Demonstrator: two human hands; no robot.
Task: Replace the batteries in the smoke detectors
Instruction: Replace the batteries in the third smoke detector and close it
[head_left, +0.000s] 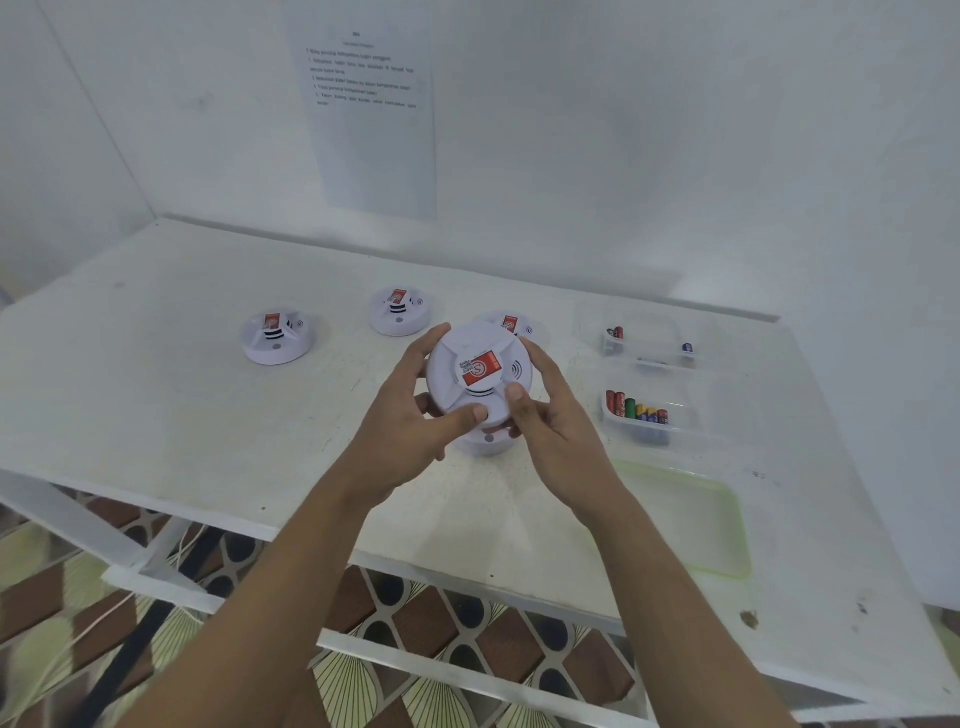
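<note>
I hold a white round smoke detector (475, 376) with a red label above the table, tilted toward me. My left hand (415, 415) grips its left side, thumb on the front rim. My right hand (545, 410) grips its right side, thumb on the face. Under it another white detector (485, 444) rests on the table, mostly hidden. Three more detectors lie on the table: one at the left (277, 335), one behind (400, 312), and one partly hidden behind the held one (514, 322). A clear tub (647, 415) holds several batteries.
A second clear tub (649, 345) with a few batteries sits behind the first. A pale green tray (691, 519) lies at the right front of the white table (156, 415). A printed instruction sheet (371, 104) hangs on the wall. Patterned floor shows below the table edge.
</note>
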